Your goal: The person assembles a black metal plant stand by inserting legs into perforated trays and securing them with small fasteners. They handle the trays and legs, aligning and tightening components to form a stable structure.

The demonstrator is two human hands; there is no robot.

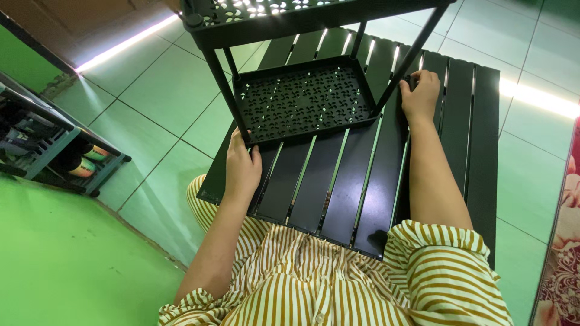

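Note:
A black plastic shelf rack stands on a black slatted table [465,127]. Its lower perforated tray [302,99] sits just above the slats, and an upper perforated tray [260,18] is at the top edge of the view. My left hand [241,169] grips the rack's near-left corner, at the foot of a thin black post [220,81]. My right hand [420,93] holds the near-right corner where another post [411,57] meets the lower tray. Both forearms reach out from yellow-and-white striped sleeves.
Pale green floor tiles [163,90] surround the table. A low grey rack [54,151] with bottles and shoes stands at the left against a green wall. A red patterned cloth [562,253] shows at the right edge.

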